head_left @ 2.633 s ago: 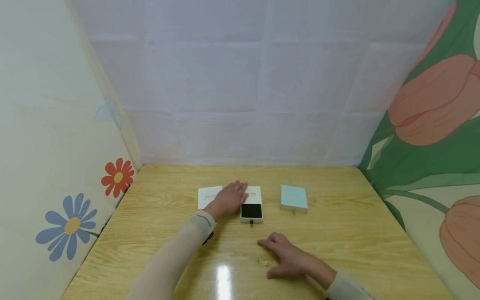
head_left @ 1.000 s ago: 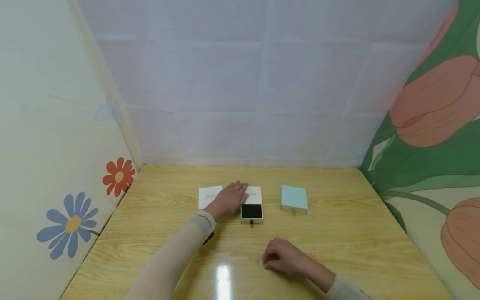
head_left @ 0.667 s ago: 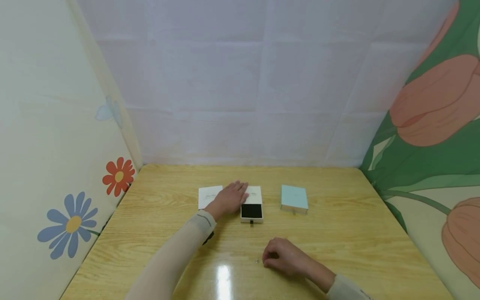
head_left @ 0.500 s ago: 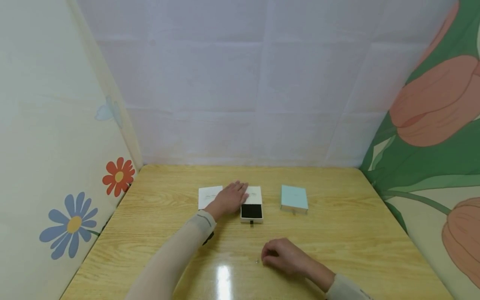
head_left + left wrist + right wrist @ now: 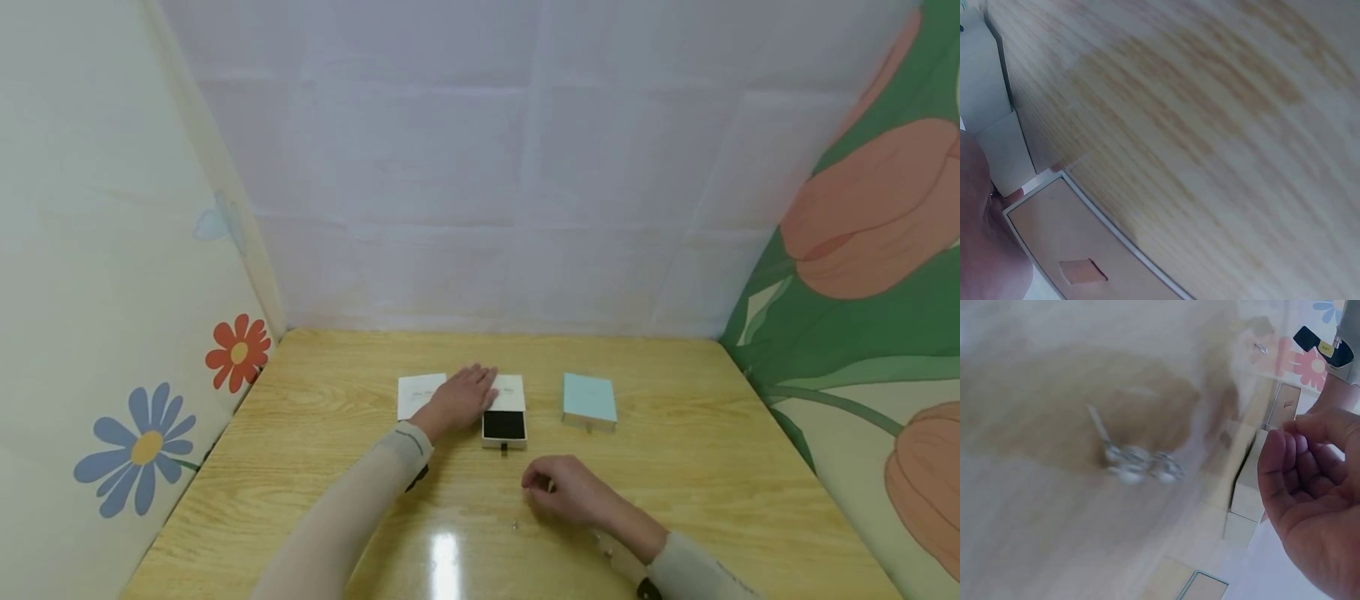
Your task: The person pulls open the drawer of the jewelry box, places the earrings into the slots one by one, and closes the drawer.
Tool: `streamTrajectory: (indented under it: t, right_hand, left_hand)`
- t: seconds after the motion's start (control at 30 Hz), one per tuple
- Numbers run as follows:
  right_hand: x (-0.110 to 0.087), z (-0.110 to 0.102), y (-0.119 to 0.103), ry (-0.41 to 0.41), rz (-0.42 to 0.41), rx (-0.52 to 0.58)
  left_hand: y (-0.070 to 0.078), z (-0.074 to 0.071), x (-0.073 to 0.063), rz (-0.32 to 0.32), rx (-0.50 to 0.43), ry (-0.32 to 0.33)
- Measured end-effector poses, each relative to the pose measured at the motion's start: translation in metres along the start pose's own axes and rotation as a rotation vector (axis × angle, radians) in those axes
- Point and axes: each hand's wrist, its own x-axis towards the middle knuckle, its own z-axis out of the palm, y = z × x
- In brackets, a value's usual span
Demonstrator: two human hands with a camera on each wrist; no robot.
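My left hand [image 5: 463,398] lies with fingers extended across the right side of a white card box [image 5: 418,393] and the left edge of a second white box [image 5: 510,392]. That second box has its black-lined drawer [image 5: 504,426] slid out at the front. In front of the boxes, my right hand [image 5: 567,490] hangs over the table, thumb and fingertips together in a pinch on a small earring, mostly hidden by the fingertips. A tiny earring [image 5: 515,526] sits on the table to its left. Blurred earrings with white beads [image 5: 1132,467] show below the wrist in the right wrist view.
A light blue drawer box [image 5: 588,400] stands at the right, behind my right hand. Small shiny pieces [image 5: 608,553] lie beside my right forearm. The wooden table [image 5: 337,367] meets a white cloth [image 5: 420,167] at the back and flowered cloths at the sides.
My right hand has pinched the right one of two small earrings and lifted it, moving away from me toward the boxes. Small pieces beside the forearm came into view. My left hand has stayed put.
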Motion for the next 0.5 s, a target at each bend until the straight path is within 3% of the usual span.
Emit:
streamTrajectory:
  t: [0.5]
  right_hand:
    - [0.023, -0.01, -0.004, 0.188, 0.034, -0.068]
  left_hand:
    - [-0.001, 0.004, 0.002, -0.01, -0.01, 0.003]
